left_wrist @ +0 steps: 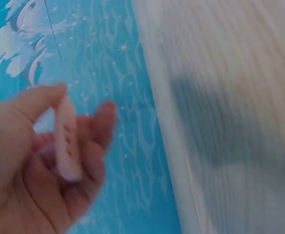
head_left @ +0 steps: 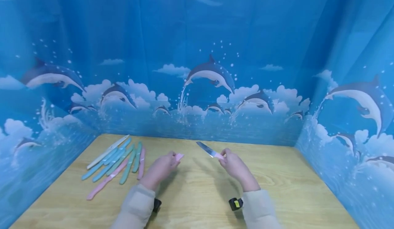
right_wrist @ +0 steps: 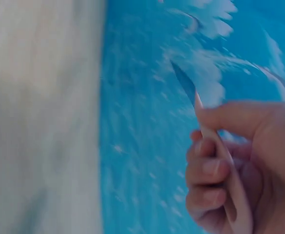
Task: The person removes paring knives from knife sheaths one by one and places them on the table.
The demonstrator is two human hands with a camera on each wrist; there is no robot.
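Note:
My right hand [head_left: 236,166] grips a small knife [head_left: 207,149] by its pink handle, the bare metal blade pointing up and to the left. In the right wrist view the fingers curl round the handle [right_wrist: 234,187] and the thumb presses along it. A short pink piece that looks like the knife's blade cover [head_left: 179,157] is held in my left hand [head_left: 161,168]. The left wrist view shows this pink cover [left_wrist: 66,139] between thumb and fingers, slightly blurred. Both hands are above the table, with the knife and the cover apart.
On the left of the wooden table [head_left: 197,194] lies a pile of sheathed knives: a white knife [head_left: 107,152], several blue and green ones [head_left: 129,165], and pink ones [head_left: 103,185]. A blue dolphin-print curtain [head_left: 197,126] encloses the back and sides.

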